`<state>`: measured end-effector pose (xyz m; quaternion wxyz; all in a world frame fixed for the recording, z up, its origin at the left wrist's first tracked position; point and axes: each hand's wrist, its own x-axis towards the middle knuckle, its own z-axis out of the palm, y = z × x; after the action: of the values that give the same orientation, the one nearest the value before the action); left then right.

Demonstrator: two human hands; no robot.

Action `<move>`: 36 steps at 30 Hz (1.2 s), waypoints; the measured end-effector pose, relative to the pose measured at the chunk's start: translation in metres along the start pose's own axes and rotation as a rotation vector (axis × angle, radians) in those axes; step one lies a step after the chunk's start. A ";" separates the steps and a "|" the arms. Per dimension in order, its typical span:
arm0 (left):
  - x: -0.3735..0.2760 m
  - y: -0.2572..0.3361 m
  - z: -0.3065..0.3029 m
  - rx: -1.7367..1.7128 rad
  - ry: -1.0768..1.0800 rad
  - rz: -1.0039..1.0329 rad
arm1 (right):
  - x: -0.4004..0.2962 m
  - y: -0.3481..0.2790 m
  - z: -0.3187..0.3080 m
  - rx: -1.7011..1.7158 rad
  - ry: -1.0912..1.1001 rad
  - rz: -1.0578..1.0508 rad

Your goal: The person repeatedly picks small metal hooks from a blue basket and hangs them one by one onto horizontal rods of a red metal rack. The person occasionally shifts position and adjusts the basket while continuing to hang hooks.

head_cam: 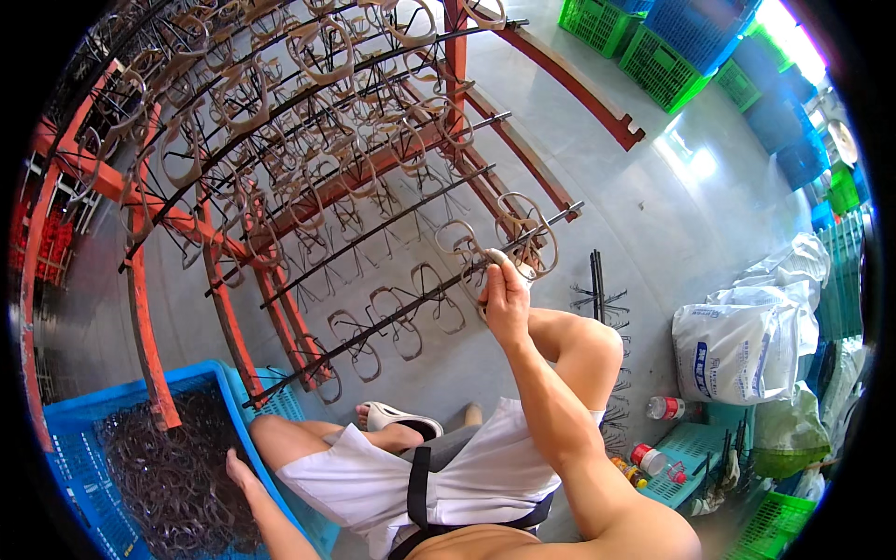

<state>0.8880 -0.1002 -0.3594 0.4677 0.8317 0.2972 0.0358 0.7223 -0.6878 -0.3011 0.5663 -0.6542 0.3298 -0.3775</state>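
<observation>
My right hand (507, 301) pinches a pale brown loop-shaped part (458, 236) between thumb and fingers. It is close to the right end of the lowest dark hanging rod (413, 302). Another loop-shaped part (555, 241) surrounds that rod end, just beyond my fingers. Several similar loops (399, 329) hang farther left along the same rod. My left hand (241, 470) is at the inner side of a blue plastic crate (234, 399), beside a pile of dark, glossy loop parts (175, 476). Its fingers are partly hidden, so its grip does not show.
A red metal rack (364, 171) carries rods full of loops ahead. Bare spiked rods (596, 287) lie on the floor at right. White sacks (721, 357), plastic bottles (647, 458) and a teal crate (679, 448) are at right; green crates (661, 70) stand behind.
</observation>
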 end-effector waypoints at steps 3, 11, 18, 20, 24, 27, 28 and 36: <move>-0.024 0.027 0.007 0.058 0.003 0.004 | 0.003 -0.005 -0.001 -0.042 0.044 0.005; -0.015 0.017 -0.017 -0.091 -0.133 -0.070 | 0.020 -0.014 -0.004 0.263 -0.007 0.302; -0.108 0.114 -0.023 -0.564 -0.157 0.120 | -0.015 -0.070 0.010 -0.860 0.097 -0.394; -0.147 0.138 -0.007 -0.556 -0.261 0.113 | -0.051 -0.100 0.041 -0.646 -0.153 -0.428; -0.219 0.128 0.051 -0.759 -0.689 0.303 | -0.148 -0.118 0.103 0.276 -1.024 0.160; -0.244 0.146 0.068 -0.754 -0.705 0.235 | -0.191 -0.113 0.124 0.520 -0.887 0.603; -0.235 0.145 0.066 -0.722 -0.757 0.213 | -0.191 -0.109 0.130 0.498 -0.778 0.468; -0.017 0.026 0.008 0.974 0.170 0.276 | -0.055 -0.050 0.051 0.371 0.076 0.040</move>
<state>0.8887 -0.1252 -0.3395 -0.0088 0.9787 0.2039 0.0220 0.7393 -0.6091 -0.2621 0.6718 -0.5171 0.2887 -0.4449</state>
